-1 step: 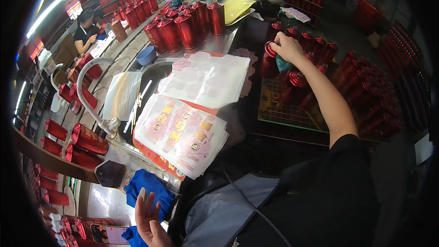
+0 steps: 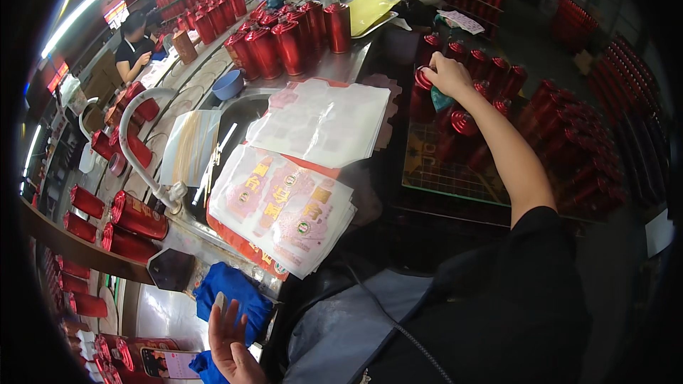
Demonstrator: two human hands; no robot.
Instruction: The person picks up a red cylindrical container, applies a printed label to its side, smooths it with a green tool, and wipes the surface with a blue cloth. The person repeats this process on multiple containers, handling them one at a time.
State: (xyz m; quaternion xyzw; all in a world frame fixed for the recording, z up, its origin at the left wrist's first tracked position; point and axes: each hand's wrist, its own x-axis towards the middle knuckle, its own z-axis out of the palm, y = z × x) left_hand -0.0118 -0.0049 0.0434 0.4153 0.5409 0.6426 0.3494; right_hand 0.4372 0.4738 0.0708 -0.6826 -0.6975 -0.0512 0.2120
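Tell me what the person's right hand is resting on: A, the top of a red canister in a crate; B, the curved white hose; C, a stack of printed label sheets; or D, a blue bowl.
A: the right hand is stretched out and lies on the cap of a red canister among others in the crate, with a bit of teal cloth under the palm.

Ahead of me I see two stacks of clear printed label sheets (image 2: 284, 206) lying over a steel sink (image 2: 242, 110), with a curved white faucet (image 2: 139, 139) on its left. Farther off, a small blue plastic bowl (image 2: 229, 85) sits beside a cluster of tall red canisters (image 2: 284, 39). A yellow tray (image 2: 370, 11) lies far right. Near me, a blue cloth (image 2: 231, 291) is bunched up.
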